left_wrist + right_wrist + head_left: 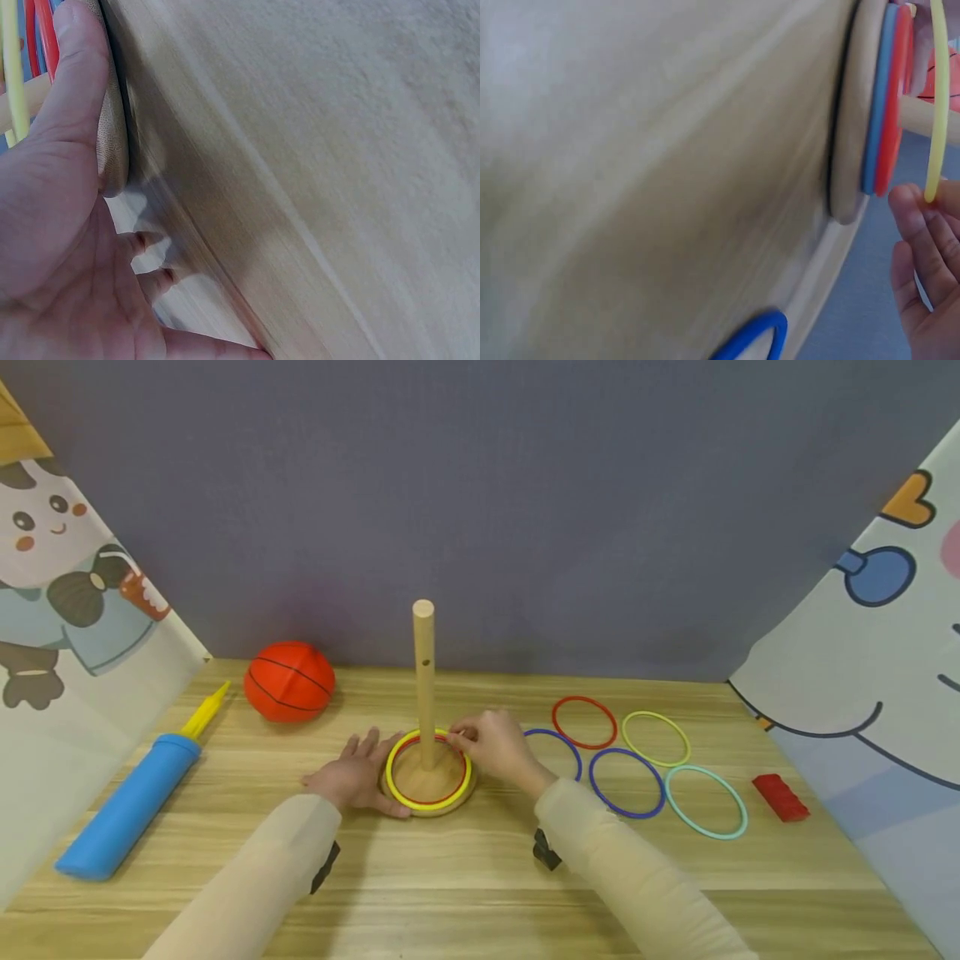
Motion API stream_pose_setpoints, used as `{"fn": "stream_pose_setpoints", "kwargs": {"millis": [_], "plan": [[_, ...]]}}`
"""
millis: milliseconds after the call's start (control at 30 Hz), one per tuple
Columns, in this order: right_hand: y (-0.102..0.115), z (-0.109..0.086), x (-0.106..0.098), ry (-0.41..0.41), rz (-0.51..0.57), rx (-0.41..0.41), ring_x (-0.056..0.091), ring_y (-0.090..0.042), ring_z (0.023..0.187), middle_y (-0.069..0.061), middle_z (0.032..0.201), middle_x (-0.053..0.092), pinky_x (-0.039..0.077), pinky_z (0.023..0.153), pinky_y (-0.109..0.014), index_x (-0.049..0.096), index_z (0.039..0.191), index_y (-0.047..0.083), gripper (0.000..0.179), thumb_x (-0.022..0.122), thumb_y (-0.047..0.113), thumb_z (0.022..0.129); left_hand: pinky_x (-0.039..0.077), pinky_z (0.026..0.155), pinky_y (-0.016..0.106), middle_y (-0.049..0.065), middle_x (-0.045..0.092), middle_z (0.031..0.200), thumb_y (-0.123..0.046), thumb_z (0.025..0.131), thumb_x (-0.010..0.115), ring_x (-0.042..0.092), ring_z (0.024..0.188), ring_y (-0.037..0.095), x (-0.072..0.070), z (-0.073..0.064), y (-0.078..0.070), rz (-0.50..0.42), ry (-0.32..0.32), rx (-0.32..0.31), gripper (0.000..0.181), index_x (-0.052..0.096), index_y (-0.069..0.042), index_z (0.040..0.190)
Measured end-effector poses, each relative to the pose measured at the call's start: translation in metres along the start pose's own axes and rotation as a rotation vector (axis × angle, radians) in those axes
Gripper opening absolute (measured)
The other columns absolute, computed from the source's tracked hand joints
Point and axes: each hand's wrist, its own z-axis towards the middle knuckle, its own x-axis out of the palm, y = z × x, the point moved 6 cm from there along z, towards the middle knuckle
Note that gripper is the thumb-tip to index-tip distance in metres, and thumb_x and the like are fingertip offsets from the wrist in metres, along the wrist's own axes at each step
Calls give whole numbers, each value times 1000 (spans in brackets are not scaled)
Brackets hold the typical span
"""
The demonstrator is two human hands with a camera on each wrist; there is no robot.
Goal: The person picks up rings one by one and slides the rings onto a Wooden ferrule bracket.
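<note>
A wooden peg [425, 685] stands upright on a round wooden base [411, 779]. My right hand [498, 747] pinches a yellow ring [940, 97] by its right edge. That ring encircles the peg, raised above the red ring [890, 105] and the light blue ring [873, 112] lying on the base. My left hand [352, 777] is at the base's left side, fingers spread. Its thumb [79, 67] lies along the base's edge in the left wrist view.
Right of the peg lie a red ring [557, 724], a pale yellow ring [687, 745], two dark blue rings [592, 777] and a mint ring [744, 817], with a red block [781, 797] beyond. A red ball [290, 682] and a blue hand pump [131, 806] are at left.
</note>
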Motion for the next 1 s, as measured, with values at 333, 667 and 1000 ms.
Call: {"fn": "stream_pose_setpoints", "kwargs": {"millis": [333,667,1000], "plan": [[-2,0,5,-78,7,5,69,-9,71,3,80,77,52,61,-25,82,95,11,11,75,21,94,24,80,93,25,8,167,-53,72,90,7,151,51,2,0,1,-27,17,-24,119,24,-10,161],[-8,0,3,-93,-47,35,72,-12,72,2,80,77,51,59,-25,82,97,12,12,76,21,93,26,79,93,25,9,167,-55,72,88,8,151,51,1,-1,-1,-12,11,-14,119,23,-14,162],[-9,-1,10,-70,-72,70,70,-12,73,4,81,77,51,58,-26,81,96,14,11,76,23,93,27,80,92,26,10,167,-54,72,89,9,150,52,-1,-2,0,-5,12,-14,117,23,-18,162]]}}
